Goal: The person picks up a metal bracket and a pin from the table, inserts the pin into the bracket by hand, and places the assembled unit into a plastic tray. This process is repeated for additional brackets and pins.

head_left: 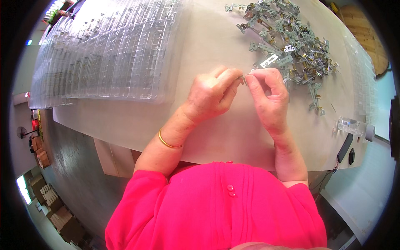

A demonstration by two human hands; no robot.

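I hold a small metal part (pixel 244 78) in front of the chest, just above the desk (pixel 216 133), between the fingertips of both hands. The left hand (pixel 214 89) has its fingers narrow, pinched on this part; the right hand (pixel 270 93) is also narrow and seems to grip its other side. The part is mostly covered, so I cannot tell its shape, nor if it is one piece or two.

To do this well, I judge that I should keep the left hand as the steady one, let the right hand make only small turns, and press lightly, because thin metal may bend or slip away.

Now I count: two hands, one gold bracelet (pixel 166 141), one clear bottle (pixel 353 126), one flat black device (pixel 345 148) and one smaller black object (pixel 352 156) beside it. The metal brackets (pixel 302 48) lie in one tangled heap, certainly dozens, too overlapped for an exact number. The clear plastic trays (pixel 125 62) at the left are many too, but I cannot count them.
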